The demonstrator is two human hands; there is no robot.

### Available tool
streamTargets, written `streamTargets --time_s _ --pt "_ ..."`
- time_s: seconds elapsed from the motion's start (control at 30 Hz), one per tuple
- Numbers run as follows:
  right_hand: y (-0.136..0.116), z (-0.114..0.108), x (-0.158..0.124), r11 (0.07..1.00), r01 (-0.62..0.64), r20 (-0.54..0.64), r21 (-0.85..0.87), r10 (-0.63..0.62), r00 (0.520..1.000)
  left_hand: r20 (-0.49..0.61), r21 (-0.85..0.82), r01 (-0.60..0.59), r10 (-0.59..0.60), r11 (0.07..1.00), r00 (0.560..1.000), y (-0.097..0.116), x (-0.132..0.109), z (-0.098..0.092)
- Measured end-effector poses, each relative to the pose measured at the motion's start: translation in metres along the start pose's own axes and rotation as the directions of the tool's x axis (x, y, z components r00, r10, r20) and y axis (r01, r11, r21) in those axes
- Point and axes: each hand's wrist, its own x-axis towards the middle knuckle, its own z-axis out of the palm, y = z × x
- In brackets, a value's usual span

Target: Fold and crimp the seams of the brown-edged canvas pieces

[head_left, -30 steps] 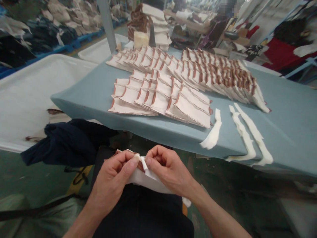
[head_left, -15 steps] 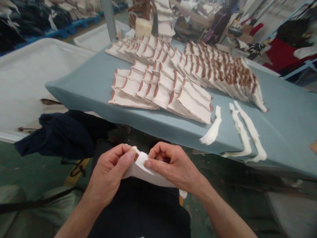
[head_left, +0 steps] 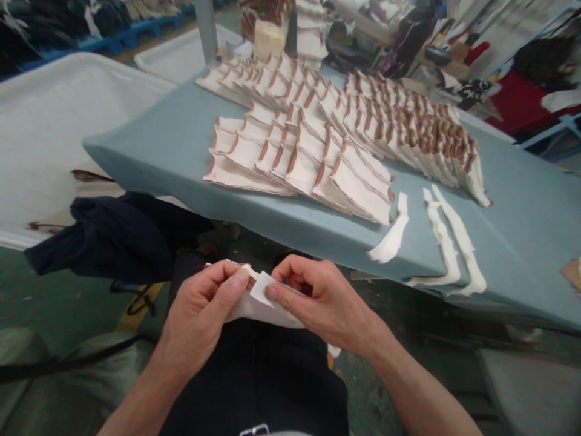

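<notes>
Left hand (head_left: pixel 205 312) pinched thin, curved white cloth (head_left: pixel 259 312); right hand (head_left: pixel 313 298) pinched flat, square-ended white strip (head_left: pixel 261 287). Brown-edged cream fabric panels (head_left: pixel 305 168) lay overlapped on smooth blue-grey tabletop (head_left: pixel 526 224).

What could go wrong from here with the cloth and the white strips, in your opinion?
The left grip and right grip pinch only part of the cloth, so it might slip. The strips lie by the near edge of the table and may be brushed off. The overlapping pieces might slide if bumped.
</notes>
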Motion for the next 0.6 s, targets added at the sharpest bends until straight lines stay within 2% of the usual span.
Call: streamTargets --time_s 0.13,0.37,0.47,0.6 --pt "0.0 0.0 -0.002 1.0 0.024 -0.048 0.011 -0.024 0.999 -0.035 0.043 -0.022 0.024 0.999 0.999 -0.005 -0.001 -0.002" --pt "-0.005 0.01 -0.002 0.996 0.019 -0.024 0.084 -0.018 1.0 -0.095 0.014 -0.018 0.019 1.0 0.995 -0.009 -0.001 -0.001" --pt "-0.008 0.02 0.002 0.999 0.029 -0.074 0.018 -0.028 0.997 -0.157 -0.025 -0.011 0.007 1.0 0.988 -0.007 -0.001 0.001" --pt "-0.009 0.028 0.004 0.998 0.017 -0.142 -0.065 -0.026 0.989 -0.151 -0.108 0.036 -0.052 0.993 0.987 -0.004 -0.002 0.002"
